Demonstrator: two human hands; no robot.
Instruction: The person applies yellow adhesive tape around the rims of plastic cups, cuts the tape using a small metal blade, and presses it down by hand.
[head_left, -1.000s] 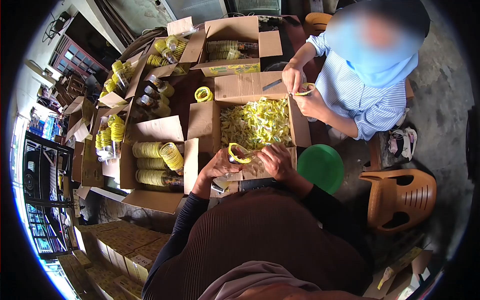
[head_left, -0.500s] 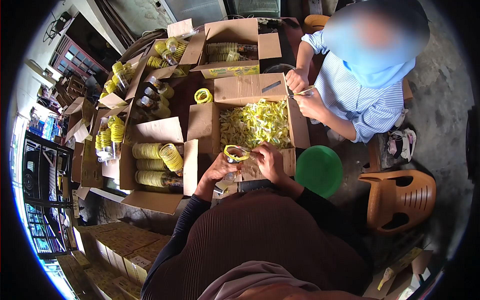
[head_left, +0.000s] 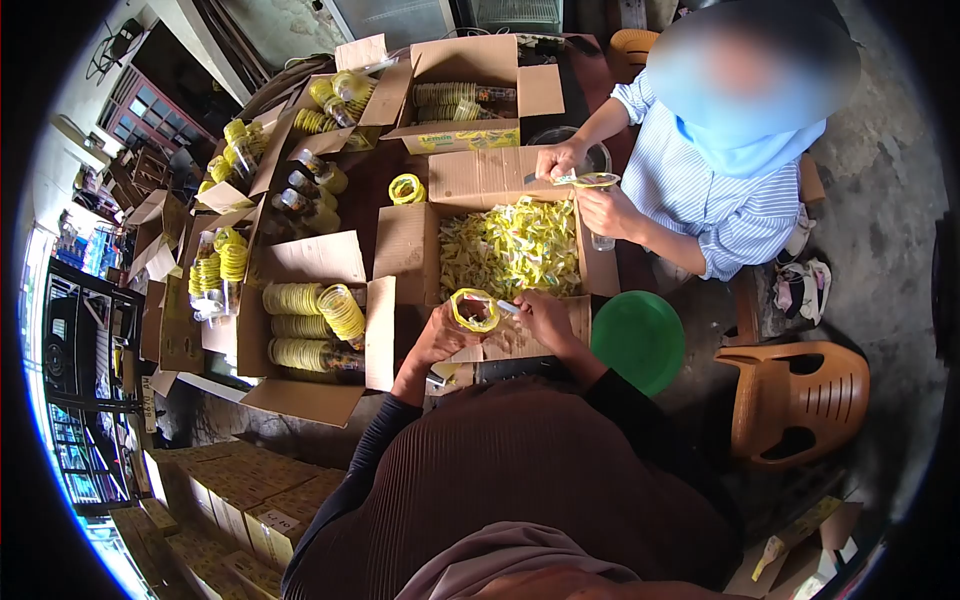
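Observation:
My left hand (head_left: 440,338) is wrapped round a clear plastic cup with a yellow rim (head_left: 476,310), its round mouth tilted up toward me. My right hand (head_left: 546,318) is closed on a thin pale tool (head_left: 508,307), whose tip end points at the rim; its exact kind is too small to make out. Both hands are over the near edge of an open cardboard box (head_left: 408,245). Heaped inside that box are yellow and white scraps (head_left: 515,245).
Open cartons with stacked yellow-rimmed cups (head_left: 300,328) stand to the left. A yellow-rimmed ring-like stack (head_left: 406,190) sits behind the box. At right are a green basin (head_left: 638,343) and an orange chair (head_left: 805,400). Opposite, a co-worker's hands (head_left: 610,212) hold another cup and a blade.
My cup's mouth has turned more toward me, and my right hand has shifted slightly right and down from the rim. The co-worker's hands have moved apart, showing their cup and blade.

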